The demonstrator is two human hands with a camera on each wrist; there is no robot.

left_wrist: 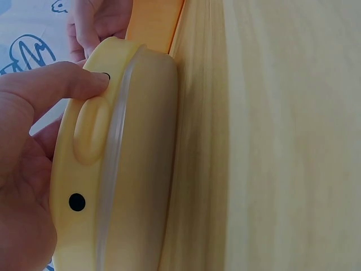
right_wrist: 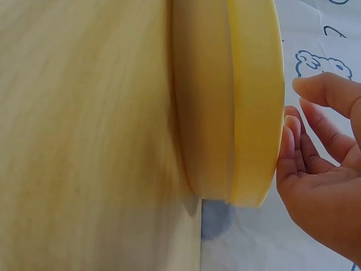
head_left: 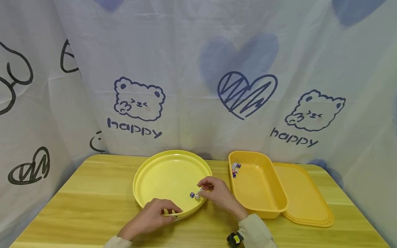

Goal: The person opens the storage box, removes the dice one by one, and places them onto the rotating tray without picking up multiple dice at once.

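Yellow tray [head_left: 167, 175]: lower middle of the frame, dice [head_left: 197, 196] at its lower right
Left grip [head_left: 153, 214]: pinching the tray's rim
Right grip [head_left: 217, 193]: fingers parted by the dice, no hold that we can see
Dice: we judge picking-up in hand; next calls for a fine pinch
Cloth [head_left: 189, 86]: "happy" twice; no brand we can read

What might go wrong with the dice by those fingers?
With the right hand so close to the small dice, one might get bumped away. The dice lie near the rim of the round tray, so a flick could perhaps send one over. The left hand grips that rim; a tug might slide the dice.
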